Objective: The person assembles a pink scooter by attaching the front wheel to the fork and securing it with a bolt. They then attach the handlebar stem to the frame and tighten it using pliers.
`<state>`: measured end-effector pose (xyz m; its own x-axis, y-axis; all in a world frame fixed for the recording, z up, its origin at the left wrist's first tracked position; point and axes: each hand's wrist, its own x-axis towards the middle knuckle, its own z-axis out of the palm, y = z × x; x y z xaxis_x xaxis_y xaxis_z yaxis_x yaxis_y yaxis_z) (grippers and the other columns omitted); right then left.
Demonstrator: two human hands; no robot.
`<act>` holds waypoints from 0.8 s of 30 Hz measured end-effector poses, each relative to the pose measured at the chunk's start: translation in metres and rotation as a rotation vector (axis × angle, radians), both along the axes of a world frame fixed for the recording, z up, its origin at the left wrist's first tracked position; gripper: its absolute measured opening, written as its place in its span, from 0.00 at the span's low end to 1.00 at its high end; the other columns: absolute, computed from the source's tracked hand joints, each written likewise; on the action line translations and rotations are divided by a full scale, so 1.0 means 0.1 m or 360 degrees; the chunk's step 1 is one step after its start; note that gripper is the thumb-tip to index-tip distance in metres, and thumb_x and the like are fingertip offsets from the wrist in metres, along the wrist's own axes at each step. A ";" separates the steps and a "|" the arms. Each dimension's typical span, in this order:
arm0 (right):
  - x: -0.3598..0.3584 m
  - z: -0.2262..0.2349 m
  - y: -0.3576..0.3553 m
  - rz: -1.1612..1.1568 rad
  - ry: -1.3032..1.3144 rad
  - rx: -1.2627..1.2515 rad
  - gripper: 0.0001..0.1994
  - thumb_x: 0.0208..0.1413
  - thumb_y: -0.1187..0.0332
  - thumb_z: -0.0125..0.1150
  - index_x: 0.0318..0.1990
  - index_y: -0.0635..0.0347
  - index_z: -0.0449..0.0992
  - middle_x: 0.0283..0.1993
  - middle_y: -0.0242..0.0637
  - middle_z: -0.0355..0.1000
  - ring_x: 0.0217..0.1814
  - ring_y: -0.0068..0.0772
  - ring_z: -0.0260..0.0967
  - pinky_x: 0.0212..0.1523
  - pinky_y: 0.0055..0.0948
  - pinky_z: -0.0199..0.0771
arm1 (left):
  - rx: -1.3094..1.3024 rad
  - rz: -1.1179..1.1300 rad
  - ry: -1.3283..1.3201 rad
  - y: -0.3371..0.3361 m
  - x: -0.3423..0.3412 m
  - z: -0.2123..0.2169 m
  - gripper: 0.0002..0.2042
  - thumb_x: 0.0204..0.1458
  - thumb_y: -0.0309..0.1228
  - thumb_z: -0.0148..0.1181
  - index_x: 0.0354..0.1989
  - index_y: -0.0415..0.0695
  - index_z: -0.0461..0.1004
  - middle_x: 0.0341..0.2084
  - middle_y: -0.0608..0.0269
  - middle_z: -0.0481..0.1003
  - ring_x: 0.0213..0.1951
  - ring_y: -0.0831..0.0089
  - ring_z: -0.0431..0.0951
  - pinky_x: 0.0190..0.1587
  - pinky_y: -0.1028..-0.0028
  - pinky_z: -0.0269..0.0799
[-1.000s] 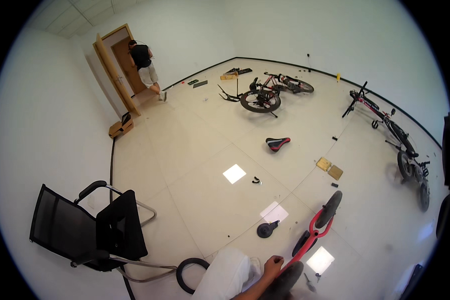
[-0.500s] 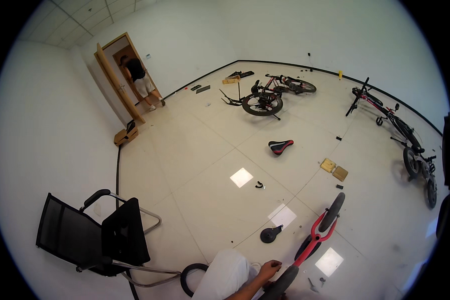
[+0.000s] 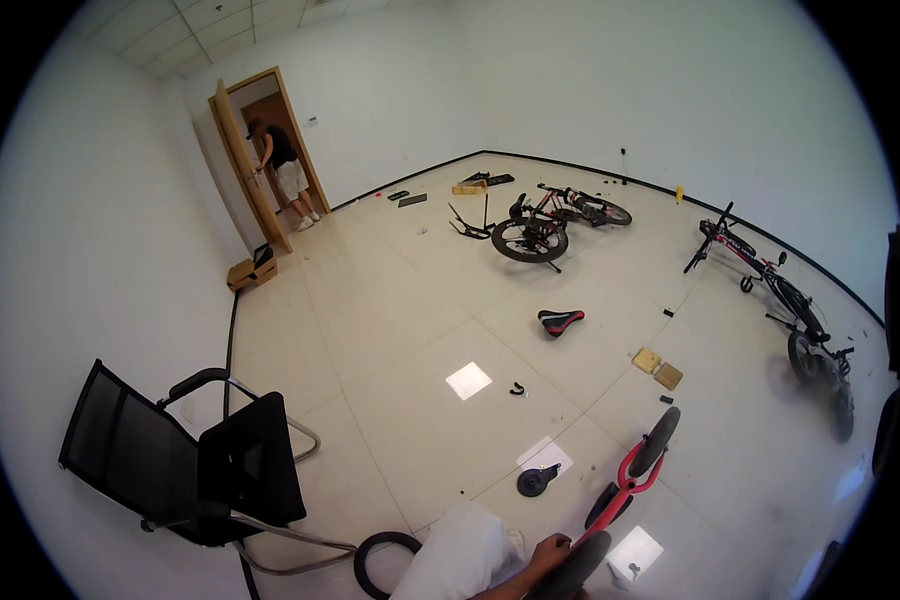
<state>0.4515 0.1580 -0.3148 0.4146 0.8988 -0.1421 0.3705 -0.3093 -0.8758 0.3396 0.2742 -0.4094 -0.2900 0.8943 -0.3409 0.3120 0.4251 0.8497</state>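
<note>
My left hand [image 3: 548, 551] comes in at the lower edge, fingers curled in beside the red frame [image 3: 603, 514] of a small bike. What the fingers hold, if anything, is too small to make out. The red fork straddles a black wheel [image 3: 656, 442], and another dark round part shows beside the frame. A curved black part [image 3: 573, 572] of the bike lies just right of my hand. My white-clad knee [image 3: 460, 555] is left of my forearm. My right hand is out of view. A round black part with an arm [image 3: 536, 481] lies on the floor ahead.
A black chair [image 3: 252, 470] stands at left, with a black tyre [image 3: 362, 566] near its leg. A bike saddle [image 3: 560, 322], an opened tan case [image 3: 657, 368] and bikes [image 3: 530, 240] lie farther off. A person [image 3: 288, 172] bends in the doorway, near a cardboard box [image 3: 254, 270].
The view has shifted, so the room sits lower in the picture. My left hand has come closer to the red frame. The person in the doorway is more upright, an arm toward the door.
</note>
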 end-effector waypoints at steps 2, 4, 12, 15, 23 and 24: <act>-0.08 0.21 -0.05 -0.0091 0.0014 -0.0030 0.17 0.54 0.64 0.58 0.42 0.73 0.74 0.38 0.52 0.75 0.39 0.47 0.72 0.43 0.39 0.71 | 0.0057 0.0124 -0.0073 -0.07 -0.06 -0.08 0.14 0.51 0.37 0.54 0.41 0.43 0.76 0.35 0.53 0.77 0.41 0.63 0.78 0.45 0.70 0.71; -0.07 0.22 -0.12 -0.0189 -0.0009 0.0005 0.17 0.54 0.64 0.58 0.42 0.73 0.74 0.37 0.52 0.75 0.37 0.46 0.72 0.43 0.39 0.71 | 0.0075 0.0180 -0.0235 -0.10 -0.02 -0.07 0.14 0.51 0.37 0.55 0.41 0.41 0.76 0.35 0.54 0.78 0.39 0.66 0.78 0.44 0.71 0.71; 0.07 0.03 -0.13 -0.0284 0.0040 0.0008 0.15 0.55 0.66 0.58 0.42 0.72 0.73 0.39 0.52 0.73 0.38 0.44 0.71 0.41 0.37 0.71 | 0.0060 0.0189 -0.0824 -0.22 0.06 0.26 0.13 0.52 0.33 0.56 0.45 0.41 0.74 0.32 0.62 0.75 0.34 0.76 0.73 0.37 0.76 0.68; 0.27 -0.72 0.00 -0.0274 -0.0176 0.0182 0.13 0.43 0.66 0.65 0.33 0.67 0.76 0.29 0.44 0.76 0.30 0.39 0.73 0.36 0.37 0.72 | -0.0115 0.0302 -0.0832 -0.04 -0.06 0.17 0.15 0.49 0.33 0.57 0.44 0.40 0.75 0.32 0.59 0.77 0.34 0.68 0.76 0.40 0.71 0.70; -0.12 -0.08 -0.02 -0.0269 -0.0067 0.0199 0.12 0.44 0.69 0.63 0.34 0.67 0.71 0.28 0.39 0.71 0.32 0.32 0.67 0.36 0.30 0.66 | -0.0234 0.1145 -0.1157 0.77 -0.49 -0.27 0.13 0.42 0.20 0.59 0.39 0.44 0.73 0.28 0.67 0.74 0.28 0.76 0.74 0.27 0.77 0.68; -0.13 -0.07 -0.02 -0.0286 -0.0072 0.0139 0.13 0.43 0.69 0.63 0.35 0.67 0.71 0.29 0.40 0.71 0.32 0.32 0.67 0.36 0.30 0.66 | -0.0300 0.1201 -0.1270 0.87 -0.46 -0.36 0.13 0.42 0.20 0.59 0.38 0.44 0.73 0.26 0.67 0.74 0.27 0.76 0.74 0.26 0.77 0.68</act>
<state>0.4389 0.1561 -0.3220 0.5737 0.8178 -0.0445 0.3555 -0.2976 -0.8860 0.2934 0.3608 -0.4451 -0.3747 0.4954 -0.7837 -0.6875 0.4187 0.5933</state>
